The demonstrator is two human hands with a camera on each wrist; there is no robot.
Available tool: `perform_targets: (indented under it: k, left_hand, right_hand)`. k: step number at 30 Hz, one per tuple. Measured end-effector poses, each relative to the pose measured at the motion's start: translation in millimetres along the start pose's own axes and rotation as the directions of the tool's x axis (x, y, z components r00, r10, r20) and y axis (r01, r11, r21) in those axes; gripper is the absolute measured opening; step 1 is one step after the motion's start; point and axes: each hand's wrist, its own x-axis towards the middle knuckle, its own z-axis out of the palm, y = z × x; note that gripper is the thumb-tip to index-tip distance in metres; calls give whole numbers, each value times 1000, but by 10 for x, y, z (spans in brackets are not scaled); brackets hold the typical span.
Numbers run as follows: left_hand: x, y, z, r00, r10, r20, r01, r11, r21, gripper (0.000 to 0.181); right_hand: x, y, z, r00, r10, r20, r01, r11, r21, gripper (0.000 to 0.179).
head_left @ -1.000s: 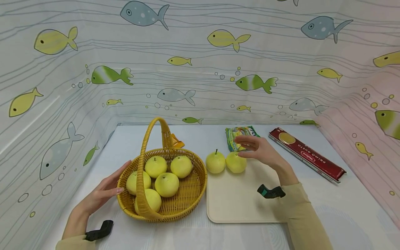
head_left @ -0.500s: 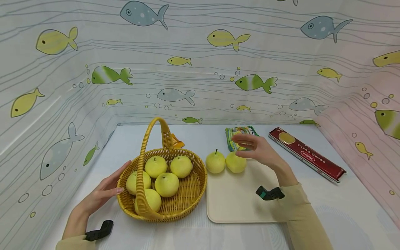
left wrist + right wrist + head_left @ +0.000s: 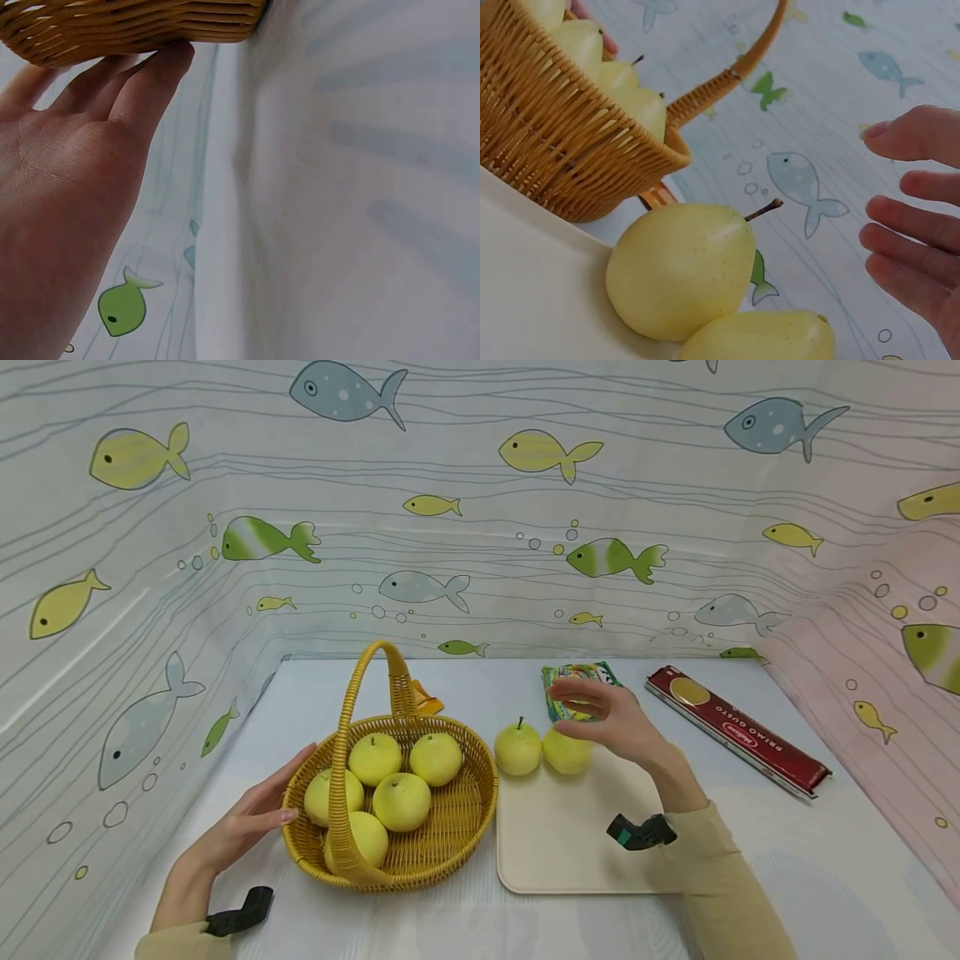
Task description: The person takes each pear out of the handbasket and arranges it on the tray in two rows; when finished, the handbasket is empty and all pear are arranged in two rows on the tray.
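Note:
A wicker basket point(image 3: 450, 835) with a tall handle holds several round yellow pears point(image 3: 401, 802). My left hand point(image 3: 243, 822) rests its fingers against the basket's left outer side, thumb tip at the rim; in the left wrist view its fingertips touch the woven wall point(image 3: 150, 26). Two more pears, one with a long stem point(image 3: 517, 750) and one beside it point(image 3: 567, 753), sit side by side at the back of a cream tray point(image 3: 577, 843). Over the right-hand pear hovers my right hand point(image 3: 611, 718), fingers spread from the thumb and nothing in its grasp. The right wrist view shows the same stemmed pear point(image 3: 682, 270) up close.
Behind the two pears lies a green snack packet point(image 3: 558, 693), partly hidden by my right hand. A long red packet point(image 3: 738, 731) lies at the right. An orange wrapper point(image 3: 426, 700) shows behind the basket. Fish-patterned sheets point(image 3: 480, 527) enclose the table's back and sides.
My right hand has shifted slightly left and up over the right-hand pear. The left hand, basket and pears have stayed where they were.

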Motion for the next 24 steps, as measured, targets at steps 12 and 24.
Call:
perform_targets:
  k: [12, 24]
  left_hand:
    - [1, -13, -8, 1000, -12, -5, 12, 1000, -14, 77]
    - [-5, 15, 4, 1000, -9, -2, 9, 1000, -11, 77]
  right_hand:
    - [10, -83, 153, 997, -78, 4, 78, 997, -16, 51]
    - [16, -161, 312, 991, -128, 34, 128, 992, 13, 53]
